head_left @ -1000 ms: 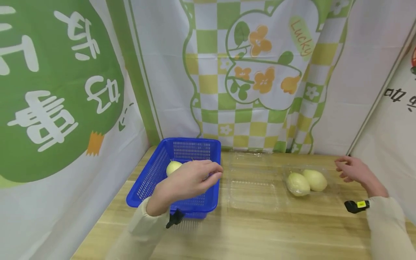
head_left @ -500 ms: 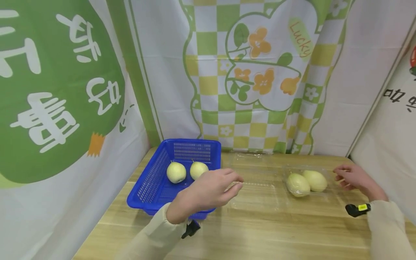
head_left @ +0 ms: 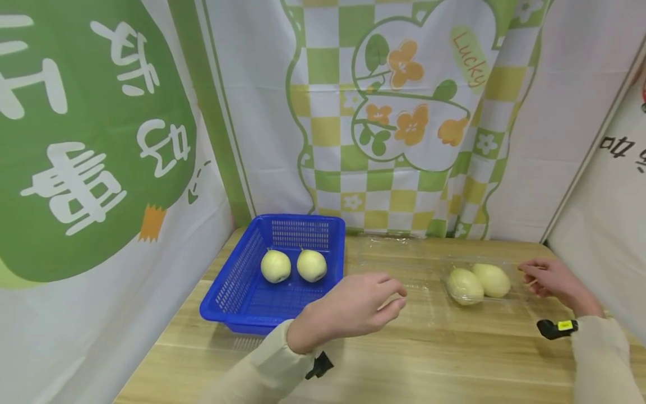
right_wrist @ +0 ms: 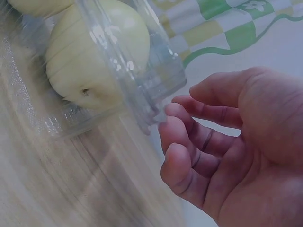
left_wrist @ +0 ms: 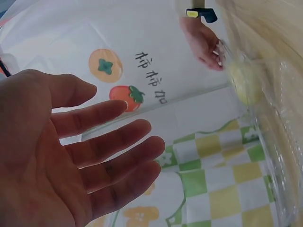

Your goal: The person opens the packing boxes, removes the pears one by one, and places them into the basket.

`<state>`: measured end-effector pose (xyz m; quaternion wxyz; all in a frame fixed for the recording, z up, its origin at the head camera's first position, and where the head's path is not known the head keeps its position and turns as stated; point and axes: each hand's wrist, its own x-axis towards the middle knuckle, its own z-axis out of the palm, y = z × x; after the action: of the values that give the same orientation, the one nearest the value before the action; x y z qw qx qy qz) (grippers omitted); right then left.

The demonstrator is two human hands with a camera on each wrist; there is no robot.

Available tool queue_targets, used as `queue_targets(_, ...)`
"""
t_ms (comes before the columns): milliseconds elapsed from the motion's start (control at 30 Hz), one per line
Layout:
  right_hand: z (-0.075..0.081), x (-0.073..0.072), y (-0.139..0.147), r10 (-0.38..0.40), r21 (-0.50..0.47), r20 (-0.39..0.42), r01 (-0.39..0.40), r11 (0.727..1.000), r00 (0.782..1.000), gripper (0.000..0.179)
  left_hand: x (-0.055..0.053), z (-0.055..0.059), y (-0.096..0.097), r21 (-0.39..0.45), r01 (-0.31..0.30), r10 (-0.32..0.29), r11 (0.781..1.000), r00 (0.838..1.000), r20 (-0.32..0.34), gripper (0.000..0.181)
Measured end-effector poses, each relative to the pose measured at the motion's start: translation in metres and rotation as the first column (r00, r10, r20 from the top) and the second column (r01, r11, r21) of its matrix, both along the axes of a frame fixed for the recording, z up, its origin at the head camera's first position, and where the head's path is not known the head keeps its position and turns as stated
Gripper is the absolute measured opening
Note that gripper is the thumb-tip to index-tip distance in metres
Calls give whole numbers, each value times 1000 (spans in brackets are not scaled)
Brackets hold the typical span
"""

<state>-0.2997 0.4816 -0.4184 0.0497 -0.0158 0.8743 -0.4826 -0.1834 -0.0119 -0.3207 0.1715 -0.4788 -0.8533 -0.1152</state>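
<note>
My left hand (head_left: 353, 306) hovers over the table in front of the blue basket's right side. It holds nothing; in the left wrist view its fingers (left_wrist: 113, 142) are spread and relaxed. Two pale yellow-green pears (head_left: 311, 265) sit in the blue basket (head_left: 272, 322). Two more pears (head_left: 465, 287) lie in a clear plastic box (head_left: 515, 286) on the right. Beside that box's right end is my right hand (head_left: 555, 283), fingers loosely bent. In the right wrist view its fingertips (right_wrist: 173, 127) are right at the box's edge, with nothing gripped.
More clear plastic packaging (head_left: 388, 244) lies between the basket and the box with pears, hard to see against the wooden table (head_left: 429, 365). A checked cloth (head_left: 373, 185) hangs behind the table, with printed cloths at both sides.
My left hand has moved right, away from over the basket, bringing both pears there into view. The right hand has shifted only slightly, staying beside the box.
</note>
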Motion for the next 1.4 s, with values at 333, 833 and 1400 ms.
queue_targets(333,-9,1,-1,10,-19,26,-9,1000,1000,24,-3,0,33,-41,9,-9,999,1000,14,24)
queue_targets(833,-13,2,-1,37,-40,114,-32,999,993,28,-21,-11,76,-70,-36,42,997,996,84,23)
queue_targets(1400,-20,2,5,117,-172,108,-97,980,987,26,-43,-31,118,-82,-68,84,994,975,205,24)
